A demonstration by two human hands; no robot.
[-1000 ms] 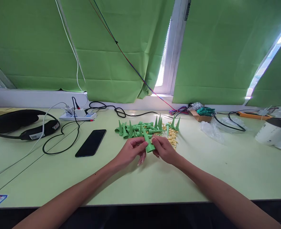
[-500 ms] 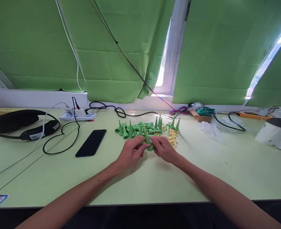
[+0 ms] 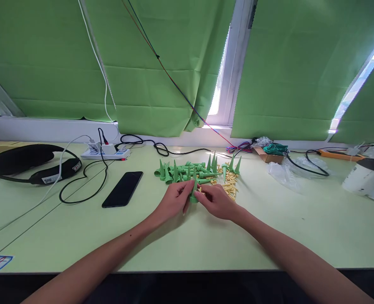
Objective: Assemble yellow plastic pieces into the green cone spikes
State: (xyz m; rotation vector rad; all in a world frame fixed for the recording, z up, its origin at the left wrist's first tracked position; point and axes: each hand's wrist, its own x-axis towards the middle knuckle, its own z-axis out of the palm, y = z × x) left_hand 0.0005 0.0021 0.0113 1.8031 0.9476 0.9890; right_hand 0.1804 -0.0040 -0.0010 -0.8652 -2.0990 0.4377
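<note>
My left hand (image 3: 175,199) is closed on a green plastic cone-shaped spike (image 3: 194,193), which stands point up just above the table or on it; I cannot tell which. My right hand (image 3: 217,202) is at the spike's right side, its fingers pinched around a small yellow peg (image 3: 200,190) that sits close against the spike. Whether the peg enters the spike is hidden by the fingers. Right behind my hands lies a heap of similar green spikes (image 3: 187,172), a few of them upright. A pile of small yellow pegs (image 3: 230,185) spreads to its right.
A black phone (image 3: 122,189) lies left of my hands. Farther left are a black headband-like device (image 3: 55,171), cables and a white power strip (image 3: 106,154). At the back right stand a small cardboard box (image 3: 267,156), clear plastic bags (image 3: 282,175) and a white roll (image 3: 364,177).
The spike has turned from tilted to upright and moved slightly left. My right fingers have shifted to its side, and a yellow peg now shows there. The view has shifted slightly.
</note>
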